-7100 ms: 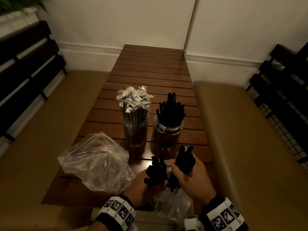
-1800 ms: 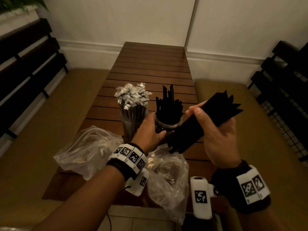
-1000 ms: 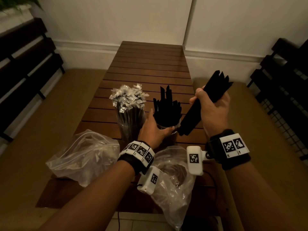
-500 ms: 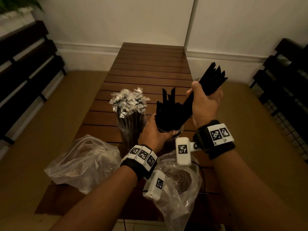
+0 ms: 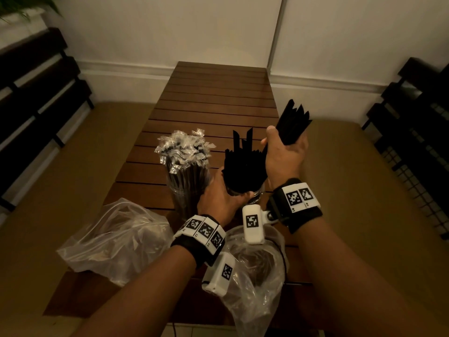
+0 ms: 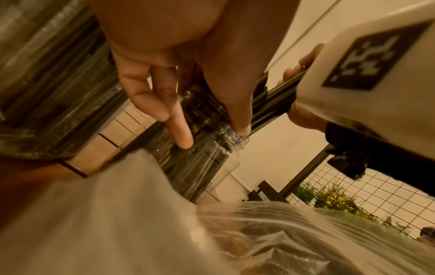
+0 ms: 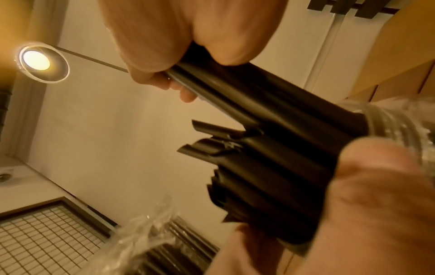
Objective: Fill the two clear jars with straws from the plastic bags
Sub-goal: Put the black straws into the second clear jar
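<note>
Two clear jars stand mid-table. The left jar (image 5: pixel 188 190) is packed with wrapped straws. The right jar (image 5: pixel 255 194) holds loose black straws (image 5: pixel 243 164). My left hand (image 5: pixel 218 198) grips this jar from the near left side, its fingers (image 6: pixel 179 130) lying on the ribbed glass (image 6: pixel 202 161). My right hand (image 5: pixel 284 154) grips a bundle of black straws (image 5: pixel 294 122) tilted up to the right. The bundle's lower ends (image 7: pixel 270 111) reach into the threaded jar mouth (image 7: pixel 395 121). My right hand (image 7: pixel 164 46) wraps the bundle's upper part.
A crumpled clear plastic bag (image 5: pixel 116 239) lies at the near left of the slatted wooden table (image 5: pixel 213 98). A second bag (image 5: pixel 257 278) lies under my wrists at the near edge. Tan benches (image 5: pixel 364 190) flank the table and the wall closes its far end.
My right hand has carried the black straw bundle left and tipped it more upright, so its lower ends now sit in the right jar. My left hand has stayed on that jar.
</note>
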